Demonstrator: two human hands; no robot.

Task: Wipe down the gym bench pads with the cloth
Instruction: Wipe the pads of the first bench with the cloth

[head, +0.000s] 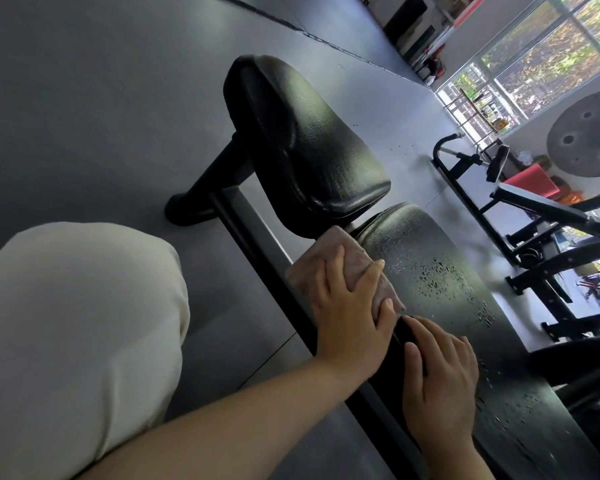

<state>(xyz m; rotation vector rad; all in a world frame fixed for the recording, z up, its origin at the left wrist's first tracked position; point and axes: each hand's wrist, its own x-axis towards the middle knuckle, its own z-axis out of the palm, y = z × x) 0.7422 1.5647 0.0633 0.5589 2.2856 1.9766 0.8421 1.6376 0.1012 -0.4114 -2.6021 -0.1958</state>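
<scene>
At the near edge of the long back pad (465, 306), your left hand (347, 313) is lying flat on the pinkish cloth (329, 251), its fingers (368, 278) spreading straight over the fabric and pressing it against the pad's rounded side. The cloth is sitting folded at the pad's end, just beside the gap that separates it from the seat pad (309, 140). Your right hand (440, 382) is resting on the same back pad, just behind the left hand, its fingers lying loosely together and slightly bent over the edge, holding nothing. Water droplets (444, 271) are dotting the back pad's top beyond the cloth. The seat pad is standing apart from both hands, black and glossy. The black frame rail (257, 237) is running beneath both pads down to a foot on the grey floor (84, 98). Your light trouser leg (66, 341) is filling the lower left. Other black gym equipment (534, 209) is standing near the window (541, 57).
</scene>
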